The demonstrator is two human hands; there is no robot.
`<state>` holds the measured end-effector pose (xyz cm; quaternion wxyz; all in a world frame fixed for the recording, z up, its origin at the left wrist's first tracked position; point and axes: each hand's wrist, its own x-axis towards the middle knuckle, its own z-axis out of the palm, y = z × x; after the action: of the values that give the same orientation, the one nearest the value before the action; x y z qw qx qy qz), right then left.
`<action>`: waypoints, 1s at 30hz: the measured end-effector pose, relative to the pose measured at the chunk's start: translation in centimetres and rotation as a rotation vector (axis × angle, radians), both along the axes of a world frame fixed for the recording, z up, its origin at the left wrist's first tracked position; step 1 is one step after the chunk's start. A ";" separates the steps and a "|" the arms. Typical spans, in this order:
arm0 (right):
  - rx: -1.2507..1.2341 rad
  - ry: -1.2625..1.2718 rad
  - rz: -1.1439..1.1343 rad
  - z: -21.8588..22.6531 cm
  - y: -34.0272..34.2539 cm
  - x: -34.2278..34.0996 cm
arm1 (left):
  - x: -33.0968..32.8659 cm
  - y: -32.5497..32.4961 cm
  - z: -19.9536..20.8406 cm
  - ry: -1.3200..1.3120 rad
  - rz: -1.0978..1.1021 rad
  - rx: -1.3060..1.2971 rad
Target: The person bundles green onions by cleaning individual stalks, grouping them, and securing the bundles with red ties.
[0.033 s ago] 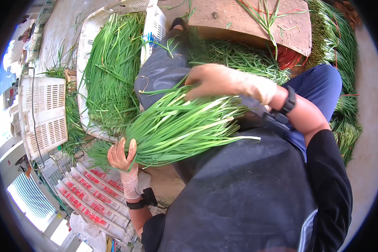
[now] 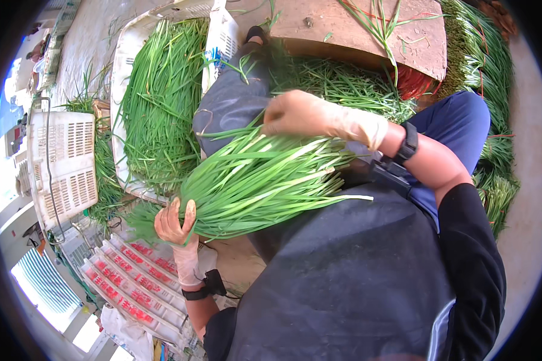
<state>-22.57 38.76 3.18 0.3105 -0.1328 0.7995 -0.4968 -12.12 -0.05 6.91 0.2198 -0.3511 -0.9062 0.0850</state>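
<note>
A loose bunch of garlic chives (image 2: 271, 180) lies across my lap, its pale stem ends to the right and green leaves to the left. My left hand (image 2: 174, 222), in a thin glove, is closed around the leafy end from the near side. Above the far edge of the bunch, my gloved right hand (image 2: 295, 115) is bent with its fingers pinched together. Thin green blades meet its fingertips, which are slightly blurred by motion. A dark apron (image 2: 343, 277) covers my lap beneath the stems.
A white crate (image 2: 223, 36) full of chives stands at the far left, with another white crate (image 2: 63, 165) beyond it. A wooden board (image 2: 361, 30) with loose blades is ahead. Tied bundles (image 2: 491, 66) line the right side. Stacked white crates (image 2: 132, 283) with red print stand at lower left.
My right hand has shifted slightly left and its fingers look more drawn together; its wrist has turned a little. My left hand and the bunch stay nearly where they were.
</note>
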 end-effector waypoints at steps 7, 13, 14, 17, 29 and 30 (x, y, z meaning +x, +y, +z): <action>-0.738 -0.116 -0.490 0.1 10.8 -2.4 | 0.8 0.4 -0.9 -0.080 0.089 0.013; 1.001 0.033 0.172 -9.3 16.0 2.1 | 1.1 0.1 -2.7 -0.107 0.080 0.089; 1.097 -0.068 0.094 -12.2 15.9 3.5 | 0.9 0.3 -2.9 -0.110 0.092 0.097; 1.245 0.075 -0.004 -20.8 18.0 6.2 | 0.2 0.4 -3.1 -0.093 0.069 0.086; 0.179 -0.006 -0.352 -0.8 17.0 2.1 | 0.3 0.8 -1.9 -0.118 0.077 0.048; 0.181 0.000 -0.350 -0.3 17.0 2.0 | 0.6 0.7 -1.9 -0.112 0.079 0.051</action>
<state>-20.59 55.79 2.85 0.2299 0.0366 0.8519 -0.4692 -11.49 0.62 4.99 0.1741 -0.3133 -0.9322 0.0505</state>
